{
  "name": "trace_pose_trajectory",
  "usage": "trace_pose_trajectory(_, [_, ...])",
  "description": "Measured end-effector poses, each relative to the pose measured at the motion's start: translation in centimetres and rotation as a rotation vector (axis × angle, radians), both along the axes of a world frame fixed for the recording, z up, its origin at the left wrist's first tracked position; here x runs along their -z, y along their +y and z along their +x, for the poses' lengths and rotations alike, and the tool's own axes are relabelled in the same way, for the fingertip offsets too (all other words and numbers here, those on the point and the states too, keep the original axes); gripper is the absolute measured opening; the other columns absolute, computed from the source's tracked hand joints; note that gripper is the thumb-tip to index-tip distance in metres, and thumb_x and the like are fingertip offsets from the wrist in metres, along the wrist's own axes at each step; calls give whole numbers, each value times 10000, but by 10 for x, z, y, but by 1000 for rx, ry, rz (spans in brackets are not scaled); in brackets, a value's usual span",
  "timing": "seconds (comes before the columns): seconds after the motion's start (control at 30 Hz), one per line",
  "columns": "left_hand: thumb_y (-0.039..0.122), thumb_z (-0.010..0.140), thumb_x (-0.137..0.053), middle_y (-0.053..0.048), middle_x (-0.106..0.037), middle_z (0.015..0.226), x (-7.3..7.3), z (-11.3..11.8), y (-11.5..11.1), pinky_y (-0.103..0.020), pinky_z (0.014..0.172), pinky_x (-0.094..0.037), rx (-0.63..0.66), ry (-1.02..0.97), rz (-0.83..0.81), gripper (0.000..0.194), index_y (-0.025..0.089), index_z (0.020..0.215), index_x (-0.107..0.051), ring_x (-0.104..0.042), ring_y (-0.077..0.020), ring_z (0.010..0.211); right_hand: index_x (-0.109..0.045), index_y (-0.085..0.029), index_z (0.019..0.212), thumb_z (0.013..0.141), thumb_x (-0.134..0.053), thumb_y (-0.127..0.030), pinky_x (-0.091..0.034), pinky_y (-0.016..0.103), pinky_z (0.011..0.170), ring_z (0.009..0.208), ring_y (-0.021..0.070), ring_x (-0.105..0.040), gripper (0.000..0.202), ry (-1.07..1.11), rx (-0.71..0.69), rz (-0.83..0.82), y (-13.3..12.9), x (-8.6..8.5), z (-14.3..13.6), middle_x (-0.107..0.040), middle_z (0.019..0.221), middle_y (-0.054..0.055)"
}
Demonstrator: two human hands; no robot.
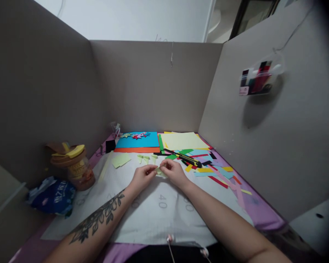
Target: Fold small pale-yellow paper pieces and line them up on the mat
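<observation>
My left hand (144,176) and my right hand (173,171) meet over the middle of the white sheet (153,212). Their fingertips pinch a small pale green paper piece (161,173) from both sides. Just beyond them lie several small folded pale green pieces (146,159) in a row. Left of these rests a little stack of pale green paper squares (121,160). A black and yellow cutter knife (188,159) lies beyond my right hand, on top of coloured paper strips (208,170).
Blue card (138,142) with paper stars (137,136) and cream sheets (182,141) lie at the back. On the left stand a lidded cup (80,171) and a blue packet (53,197). Grey partitions (156,84) enclose the table; a clear bag (259,80) hangs at right.
</observation>
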State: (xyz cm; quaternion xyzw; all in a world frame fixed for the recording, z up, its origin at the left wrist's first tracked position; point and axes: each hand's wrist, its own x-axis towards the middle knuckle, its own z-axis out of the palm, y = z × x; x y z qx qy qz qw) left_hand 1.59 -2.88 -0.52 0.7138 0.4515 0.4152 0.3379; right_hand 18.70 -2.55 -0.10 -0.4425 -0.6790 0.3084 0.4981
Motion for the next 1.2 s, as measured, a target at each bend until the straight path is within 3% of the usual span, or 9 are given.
trace_pose_trajectory(0.17, [343, 772, -525, 3, -607, 580, 5, 2, 0, -219, 532, -375, -48, 113, 6, 228, 157, 679, -618, -530, -124, 554, -538, -183, 724, 722, -587, -276, -346, 221, 527, 556, 102, -431, 105, 27, -9, 3, 0, 1, -6, -502, 613, -37])
trace_pose_trajectory(0.3, [376, 762, -525, -17, -647, 652, 2, 3, 4, -212, 483, -388, -83, -58, -160, 220, 160, 725, -550, -561, -124, 523, -526, -186, 853, 677, -619, -266, -420, 239, 600, 664, 127, -525, 214, 208, -31, -76, 7, 9, -8, -578, 760, -7])
trace_pose_trajectory(0.4, [388, 748, -539, -40, -670, 700, -1, 4, 4, -206, 450, -398, -91, -154, -258, 224, 166, 766, -511, -575, -125, 509, -512, -186, 781, 666, -612, -262, -414, 240, 548, 582, 125, -516, 171, 272, -24, -141, 10, 11, -8, -545, 648, -27])
trace_pose_trajectory(0.6, [404, 713, -594, -55, -668, 720, 0, 8, 0, -207, 439, -433, -23, -212, -281, 279, 152, 817, -534, -611, -148, 562, -509, -183, 701, 673, -596, -217, -375, 226, 541, 563, 108, -464, 97, 252, 61, -33, 2, 7, -14, -491, 618, -40])
trace_pose_trajectory(0.77, [431, 732, -572, -20, -615, 601, -2, 7, -1, -190, 417, -412, 2, -278, -334, 289, 145, 766, -547, -611, -153, 564, -567, -180, 729, 682, -592, -235, -415, 237, 586, 619, 121, -503, 75, 301, -46, -30, 1, 8, -15, -536, 688, -15])
trace_pose_trajectory(0.97, [422, 764, -530, -14, -613, 616, -2, 5, 0, -184, 418, -377, 11, -253, -263, 285, 143, 710, -540, -568, -124, 526, -621, -177, 772, 737, -588, -364, -445, 244, 566, 631, 121, -553, 193, 356, -189, -118, -2, 6, -11, -567, 841, 32])
trace_pose_trajectory(1.07, [386, 768, -515, -12, -622, 645, -3, 4, 1, -188, 429, -365, 10, -207, -215, 255, 142, 708, -557, -525, -102, 493, -607, -162, 735, 763, -556, -417, -449, 247, 555, 614, 130, -561, 261, 363, -169, -184, -2, 5, -10, -587, 751, 38])
trace_pose_trajectory(1.2, [318, 759, -507, 4, -598, 590, -3, 3, 0, -194, 458, -351, -5, -122, -167, 208, 139, 733, -610, -489, -98, 485, -562, -167, 710, 672, -639, -321, -437, 231, 526, 583, 130, -556, 177, 320, -126, -260, 1, 6, -11, -558, 622, -7])
